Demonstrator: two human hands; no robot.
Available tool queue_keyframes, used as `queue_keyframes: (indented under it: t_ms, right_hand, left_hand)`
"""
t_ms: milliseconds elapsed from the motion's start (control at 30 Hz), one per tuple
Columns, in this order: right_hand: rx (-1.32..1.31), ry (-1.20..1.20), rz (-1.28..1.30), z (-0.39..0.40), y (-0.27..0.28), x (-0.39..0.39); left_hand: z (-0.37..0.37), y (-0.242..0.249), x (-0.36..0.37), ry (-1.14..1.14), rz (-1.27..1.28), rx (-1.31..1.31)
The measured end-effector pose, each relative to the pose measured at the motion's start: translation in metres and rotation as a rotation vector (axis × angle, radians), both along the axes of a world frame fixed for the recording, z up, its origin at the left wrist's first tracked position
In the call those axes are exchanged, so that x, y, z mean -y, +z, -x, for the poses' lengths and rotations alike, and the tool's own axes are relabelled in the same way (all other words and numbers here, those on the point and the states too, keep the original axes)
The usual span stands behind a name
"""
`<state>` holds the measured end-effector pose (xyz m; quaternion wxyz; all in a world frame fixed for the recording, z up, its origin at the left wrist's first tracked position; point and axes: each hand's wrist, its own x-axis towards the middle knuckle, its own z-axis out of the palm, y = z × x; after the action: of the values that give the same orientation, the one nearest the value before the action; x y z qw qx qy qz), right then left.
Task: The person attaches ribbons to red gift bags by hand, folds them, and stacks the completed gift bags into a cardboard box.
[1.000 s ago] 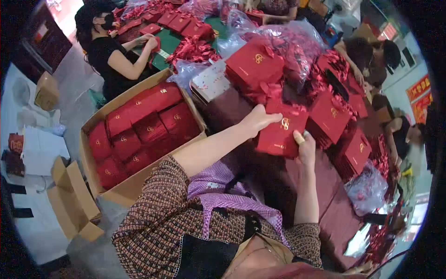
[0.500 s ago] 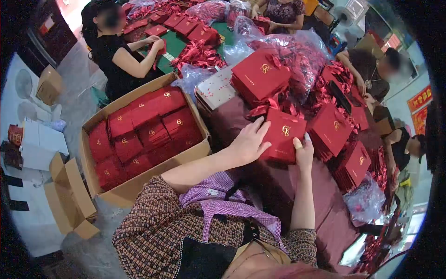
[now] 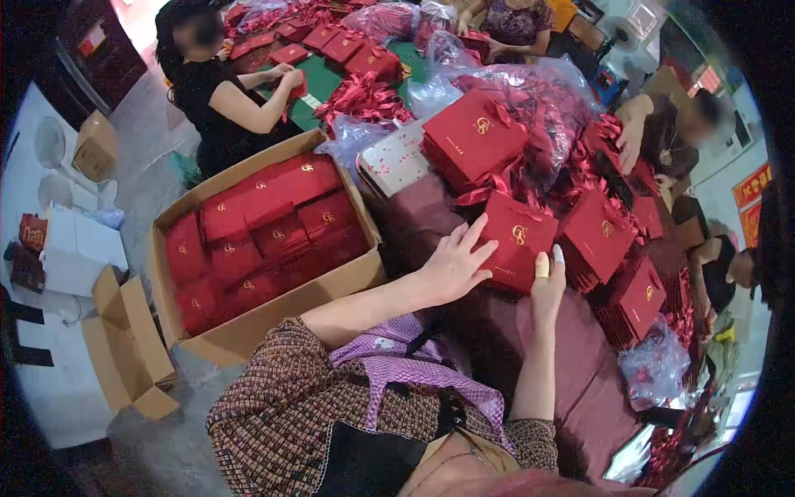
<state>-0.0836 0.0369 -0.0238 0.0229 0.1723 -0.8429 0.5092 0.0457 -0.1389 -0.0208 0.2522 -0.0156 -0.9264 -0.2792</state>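
Observation:
In front of me lies a red paper gift bag (image 3: 518, 240) with a gold logo and a red ribbon, seemingly on a stack of others. My left hand (image 3: 454, 263) is open, fingers spread, its fingertips at the bag's left edge. At the lower right edge of the same bag is my right hand (image 3: 547, 286). Its visible fingers are stretched upward along the side, one with a yellow cover on it; the rest are hidden. Right of it stands another stack of red gift bags (image 3: 598, 236), with a further bag stack (image 3: 633, 300) nearer me.
A cardboard box (image 3: 273, 335) packed with red bags stands at left; an opened carton (image 3: 124, 348) lies beyond it. Behind the bags are a white speckled box (image 3: 393, 161), a large bag pile (image 3: 474, 137) and clear plastic (image 3: 546, 91). Several co-workers sit around the table.
My right hand has shifted off the bag's front to its right edge, its fingers straighter. My left fingers have drawn back to the left edge. The whole view has shifted slightly.

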Motion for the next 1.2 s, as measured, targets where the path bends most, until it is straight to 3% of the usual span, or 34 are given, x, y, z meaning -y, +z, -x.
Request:
queue_keyframes:
  t_ms: [233, 333, 433, 500, 533, 600, 667, 833, 933, 1033, 1133, 1200]
  right_hand:
    - [-0.146, -0.035, 0.009, -0.011, 0.019, -0.027]
    - [-0.162, -0.021, 0.173, -0.015, 0.044, -0.042]
    - [-0.337, -0.075, 0.093, -0.028, 0.1, -0.056]
    - [-0.512, -0.113, 0.007, -0.034, 0.136, -0.071]
    - [-0.503, -0.164, 0.114, -0.04, 0.148, -0.077]
    - [-0.736, -0.193, -0.025, -0.053, 0.181, -0.085]
    - [-0.808, -0.118, 0.208, -0.061, 0.198, -0.091]
    - [-1.102, -0.007, 0.055, -0.085, 0.256, -0.11]
    - [-1.301, 0.001, -0.182, -0.082, 0.28, -0.138]
    - [-1.103, 0.03, 0.516, -0.112, 0.303, -0.057]
    - [-1.183, 0.275, 0.308, -0.117, 0.331, -0.059]
    - [-1.109, -0.075, 0.65, -0.129, 0.33, -0.03]
  left_hand:
    - [-0.013, 0.011, 0.005, 0.01, -0.054, -0.042]
    - [-0.027, 0.021, 0.015, 0.015, -0.097, -0.132]
    - [-0.038, 0.029, 0.032, 0.057, -0.111, -0.216]
    - [-0.048, 0.05, 0.046, 0.094, -0.148, -0.194]
    - [-0.053, 0.054, 0.054, 0.128, -0.142, -0.213]
    - [-0.065, 0.081, 0.067, 0.197, -0.146, -0.231]
    - [-0.076, 0.105, 0.08, 0.267, -0.071, -0.336]
    - [-0.11, 0.179, 0.094, 0.325, 0.078, -0.577]
    - [-0.121, 0.214, 0.101, 0.24, 0.078, -0.868]
    - [-0.124, 0.258, 0.089, 0.359, 0.279, -1.161]
    - [-0.133, 0.283, 0.089, 0.351, 0.443, -1.191]
    - [-0.132, 0.294, 0.089, 0.314, 0.418, -1.2]
